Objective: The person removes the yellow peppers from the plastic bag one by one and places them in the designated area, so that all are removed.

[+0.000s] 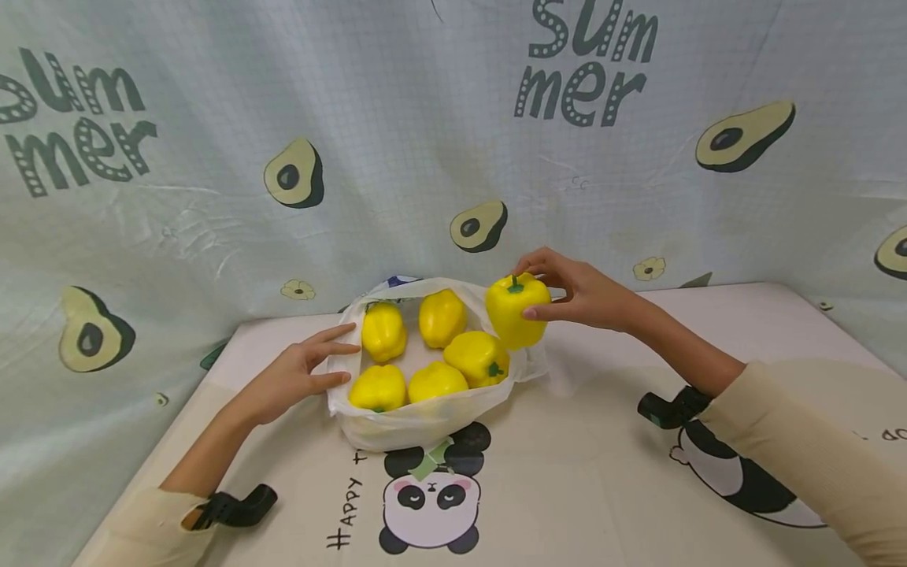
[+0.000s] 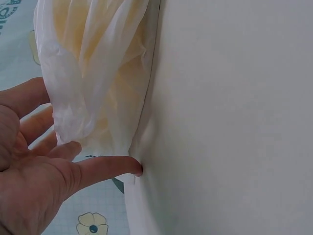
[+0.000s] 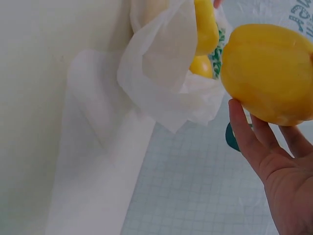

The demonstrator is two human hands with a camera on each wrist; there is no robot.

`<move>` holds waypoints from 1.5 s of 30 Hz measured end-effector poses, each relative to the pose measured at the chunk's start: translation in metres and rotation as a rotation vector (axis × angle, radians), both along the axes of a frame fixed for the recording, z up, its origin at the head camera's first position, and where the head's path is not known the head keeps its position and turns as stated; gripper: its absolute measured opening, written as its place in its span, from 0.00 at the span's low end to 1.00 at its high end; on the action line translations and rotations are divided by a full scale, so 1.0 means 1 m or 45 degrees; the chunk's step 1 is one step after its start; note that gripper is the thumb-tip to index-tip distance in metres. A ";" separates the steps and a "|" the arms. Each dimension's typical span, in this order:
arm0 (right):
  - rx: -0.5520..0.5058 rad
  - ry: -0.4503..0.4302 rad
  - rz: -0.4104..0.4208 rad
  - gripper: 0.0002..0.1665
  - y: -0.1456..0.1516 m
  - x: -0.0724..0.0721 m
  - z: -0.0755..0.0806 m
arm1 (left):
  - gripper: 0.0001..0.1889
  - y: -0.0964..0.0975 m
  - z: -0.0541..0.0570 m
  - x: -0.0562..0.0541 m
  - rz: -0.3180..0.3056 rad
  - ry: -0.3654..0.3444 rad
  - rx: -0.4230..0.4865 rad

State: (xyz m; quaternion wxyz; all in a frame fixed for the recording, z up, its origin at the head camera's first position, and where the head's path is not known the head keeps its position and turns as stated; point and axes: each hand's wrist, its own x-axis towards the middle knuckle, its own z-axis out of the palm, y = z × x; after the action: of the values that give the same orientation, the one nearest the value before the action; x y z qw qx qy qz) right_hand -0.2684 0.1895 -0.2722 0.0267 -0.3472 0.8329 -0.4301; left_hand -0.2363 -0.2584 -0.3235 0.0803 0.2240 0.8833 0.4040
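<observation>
My right hand (image 1: 591, 298) holds a yellow bell pepper (image 1: 516, 319), green stem up, over the right rim of a white plastic bag (image 1: 418, 429). In the right wrist view, the fingers (image 3: 243, 129) support that yellow bell pepper (image 3: 269, 73) beside the bag (image 3: 161, 63). The bag lies wide open on the table and contains several more yellow bell peppers (image 1: 383, 332). At its left side is my left hand (image 1: 283, 383), its fingers spread along the rim. The left wrist view has the thumb (image 2: 105, 171) extended near the table edge, with the other fingers by the crumpled plastic.
The bag rests on a pale table cover (image 1: 581, 472) with a printed panda (image 1: 431, 512). Close behind the table hangs a curtain (image 1: 383, 142) with avocado prints. Black wrist mounts (image 1: 244, 505) are strapped to both forearms.
</observation>
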 end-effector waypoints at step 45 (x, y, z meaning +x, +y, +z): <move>-0.004 0.007 -0.132 0.32 0.033 0.024 -0.009 | 0.25 -0.001 -0.002 -0.006 0.026 -0.052 0.010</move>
State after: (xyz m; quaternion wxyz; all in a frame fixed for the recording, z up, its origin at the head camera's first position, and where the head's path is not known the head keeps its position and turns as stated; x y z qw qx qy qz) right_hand -0.2441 0.2227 -0.2808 0.0014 -0.3047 0.8491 -0.4314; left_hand -0.2419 -0.2599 -0.3251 0.0934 0.2068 0.8822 0.4127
